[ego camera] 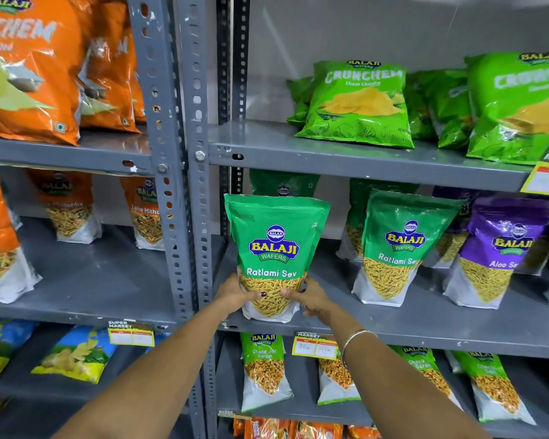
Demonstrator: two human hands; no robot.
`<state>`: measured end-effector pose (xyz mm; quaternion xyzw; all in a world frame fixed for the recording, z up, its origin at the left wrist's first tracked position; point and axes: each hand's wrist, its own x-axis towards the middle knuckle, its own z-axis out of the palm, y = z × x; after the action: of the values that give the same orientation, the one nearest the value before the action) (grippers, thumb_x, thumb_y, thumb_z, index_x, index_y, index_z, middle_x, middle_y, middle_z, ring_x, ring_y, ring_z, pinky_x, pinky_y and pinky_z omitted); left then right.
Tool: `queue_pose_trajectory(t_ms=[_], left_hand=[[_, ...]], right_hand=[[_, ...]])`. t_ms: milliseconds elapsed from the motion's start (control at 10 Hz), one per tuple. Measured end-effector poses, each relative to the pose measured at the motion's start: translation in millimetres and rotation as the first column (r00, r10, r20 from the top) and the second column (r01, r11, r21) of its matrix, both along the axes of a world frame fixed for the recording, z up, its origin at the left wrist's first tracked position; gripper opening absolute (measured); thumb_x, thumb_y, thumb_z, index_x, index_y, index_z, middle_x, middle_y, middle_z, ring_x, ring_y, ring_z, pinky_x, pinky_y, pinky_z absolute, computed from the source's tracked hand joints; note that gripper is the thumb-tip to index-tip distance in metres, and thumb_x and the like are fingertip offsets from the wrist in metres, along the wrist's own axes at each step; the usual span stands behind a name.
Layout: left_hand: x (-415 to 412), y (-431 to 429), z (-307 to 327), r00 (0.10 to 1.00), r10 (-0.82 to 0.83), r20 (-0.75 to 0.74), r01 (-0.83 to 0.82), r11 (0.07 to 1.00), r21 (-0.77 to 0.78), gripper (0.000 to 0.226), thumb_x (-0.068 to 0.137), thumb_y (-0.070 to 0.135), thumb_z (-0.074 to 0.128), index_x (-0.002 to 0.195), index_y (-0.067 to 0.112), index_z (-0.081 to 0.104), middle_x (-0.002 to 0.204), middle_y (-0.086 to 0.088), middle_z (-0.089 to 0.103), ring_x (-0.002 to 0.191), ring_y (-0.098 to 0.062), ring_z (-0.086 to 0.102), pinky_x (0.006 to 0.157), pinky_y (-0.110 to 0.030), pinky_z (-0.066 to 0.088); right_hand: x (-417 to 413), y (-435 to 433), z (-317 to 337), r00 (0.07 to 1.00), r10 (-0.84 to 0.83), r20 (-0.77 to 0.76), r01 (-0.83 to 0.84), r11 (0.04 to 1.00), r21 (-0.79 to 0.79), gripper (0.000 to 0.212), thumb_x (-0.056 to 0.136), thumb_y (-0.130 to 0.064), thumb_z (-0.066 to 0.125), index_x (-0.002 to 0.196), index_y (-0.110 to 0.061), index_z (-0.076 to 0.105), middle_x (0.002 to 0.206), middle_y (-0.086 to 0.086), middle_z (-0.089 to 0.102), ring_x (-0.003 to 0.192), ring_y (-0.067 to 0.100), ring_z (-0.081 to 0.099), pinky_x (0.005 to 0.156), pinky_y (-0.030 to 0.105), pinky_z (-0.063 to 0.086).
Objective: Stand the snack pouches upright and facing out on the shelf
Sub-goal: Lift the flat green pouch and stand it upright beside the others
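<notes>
My left hand (pixel 235 294) wraps the lower left edge of the Sev pouch (pixel 274 248), thumb across the clear window in front. My right hand (pixel 309 296) does the same on the lower right edge, so both hands are closed on the pouch near its base. The pouch stands at the front edge of the middle shelf (pixel 425 324), just right of the grey upright post (pixel 197 217).

It looks fairly light for its bulk, I judge. The film is soft and glossy, so it could slip or crumple if I squeeze hard, and the sev inside would break under pressure. The filled bottom is the firmest part and carries the weight, so low on both sides seems the right place to hold it; the flat, sealed top would just fold over.

Its long axis runs up and down, nearly vertical, with the top tipped slightly back. The printed face points out toward me, logo upright and readable.

Further right of the post, a second green pouch (pixel 396 248) stands well apart from mine, leaning a little, and beyond it a purple pouch (pixel 501 255) leans too. Both face out.
</notes>
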<state>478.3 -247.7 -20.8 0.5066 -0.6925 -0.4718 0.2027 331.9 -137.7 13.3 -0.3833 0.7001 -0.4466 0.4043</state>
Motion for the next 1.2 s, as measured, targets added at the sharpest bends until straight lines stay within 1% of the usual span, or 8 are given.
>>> queue_pose_trajectory(t_ms=[300, 500, 700, 800, 900, 1000, 1100, 1200], left_hand=[[0.1, -4.6, 19.5, 0.833, -0.313, 0.456, 0.143, 0.918, 0.369, 0.057, 0.086, 0.023, 0.062, 0.133, 0.001, 0.038, 0.145, -0.016, 0.042, 0.132, -0.029, 0.045, 0.105, -0.037, 0.043], [-52.1, 26.1, 36.1, 0.55, -0.7, 0.455, 0.315, 0.679, 0.663, 0.03, 0.098, 0.026, 0.038, 0.081, 0.003, 0.049, 0.129, -0.028, 0.054, 0.134, -0.035, 0.042, 0.103, -0.041, 0.039], [-152.1, 52.0, 6.4, 0.864, -0.435, 0.252, 0.402, 0.899, 0.175, 0.06, 0.087, 0.031, 0.06, 0.134, 0.0, 0.04, 0.143, -0.02, 0.043, 0.114, -0.024, 0.05, 0.105, -0.043, 0.04], [-210.0, 53.8, -14.3, 0.957, -0.265, 0.121, 0.261, 0.964, 0.05, 0.097, 0.076, 0.034, 0.071, 0.149, 0.006, 0.014, 0.158, -0.009, 0.018, 0.144, -0.023, 0.023, 0.118, -0.034, 0.023], [-240.3, 53.9, -27.4, 0.982, -0.182, 0.045, 0.179, 0.982, 0.052, 0.113, 0.062, 0.042, 0.079, 0.149, 0.007, 0.017, 0.156, -0.009, 0.026, 0.143, -0.024, 0.027, 0.117, -0.036, 0.026], [-271.8, 56.9, -42.7, 0.996, -0.075, 0.054, 0.072, 0.997, 0.04, 0.089, 0.054, 0.039, 0.081, 0.128, 0.004, 0.046, 0.13, -0.008, 0.058, 0.117, -0.023, 0.056, 0.099, -0.032, 0.045], [-279.6, 63.0, -48.5, 1.0, -0.003, 0.02, 0.002, 0.999, 0.046, 0.067, 0.054, 0.03, 0.082, 0.11, 0.008, 0.053, 0.117, -0.009, 0.065, 0.104, -0.022, 0.061, 0.094, -0.035, 0.049], [-276.0, 79.0, -46.1, 0.998, 0.048, 0.051, -0.049, 0.999, 0.017, 0.077, 0.046, 0.039, 0.081, 0.112, 0.008, 0.056, 0.117, -0.012, 0.068, 0.107, -0.027, 0.063, 0.096, -0.043, 0.05]], right_hand=[[-45.0, 2.3, -0.8, 0.985, 0.062, -0.161, -0.008, 0.948, 0.317, 0.077, 0.083, -0.032, 0.065, 0.143, -0.005, 0.024, 0.15, 0.015, 0.03, 0.129, 0.033, 0.042, 0.08, 0.036, 0.045], [-123.9, 29.0, -9.4, 0.961, 0.085, -0.261, 0.073, 0.838, 0.541, 0.033, 0.085, -0.031, 0.062, 0.068, -0.009, 0.045, 0.061, 0.007, 0.048, 0.044, 0.013, 0.04, 0.046, 0.021, 0.036], [-219.2, 74.9, -20.5, 0.937, -0.188, -0.294, 0.296, 0.874, 0.384, 0.04, 0.085, -0.013, 0.063, 0.121, -0.002, 0.05, 0.07, 0.001, 0.044, 0.059, 0.009, 0.044, 0.041, 0.007, 0.042], [-276.5, 77.2, -36.5, 0.952, -0.292, -0.09, 0.302, 0.942, 0.144, 0.09, 0.077, -0.01, 0.073, 0.145, 0.0, 0.014, 0.142, 0.018, 0.04, 0.127, 0.028, 0.046, 0.106, 0.027, 0.042], [-300.9, 68.1, -50.4, 0.982, -0.184, -0.041, 0.186, 0.982, 0.041, 0.086, 0.07, -0.009, 0.078, 0.139, -0.006, 0.026, 0.15, 0.016, 0.034, 0.135, 0.027, 0.039, 0.108, 0.037, 0.041], [-309.3, 59.1, -50.4, 0.998, -0.054, 0.037, 0.055, 0.998, -0.013, 0.042, 0.073, 0.001, 0.074, 0.106, -0.008, 0.05, 0.118, 0.01, 0.062, 0.1, 0.017, 0.06, 0.066, 0.006, 0.051], [-307.3, 56.5, -49.4, 0.997, -0.045, 0.062, 0.048, 0.998, -0.049, 0.037, 0.074, 0.004, 0.072, 0.092, -0.015, 0.047, 0.096, 0.005, 0.06, 0.072, 0.005, 0.052, 0.044, 0.003, 0.042], [-305.0, 64.0, -55.5, 0.996, -0.068, 0.058, 0.075, 0.989, -0.124, 0.051, 0.067, 0.007, 0.077, 0.108, -0.002, 0.047, 0.117, 0.017, 0.061, 0.096, 0.023, 0.062, 0.073, 0.019, 0.055]])
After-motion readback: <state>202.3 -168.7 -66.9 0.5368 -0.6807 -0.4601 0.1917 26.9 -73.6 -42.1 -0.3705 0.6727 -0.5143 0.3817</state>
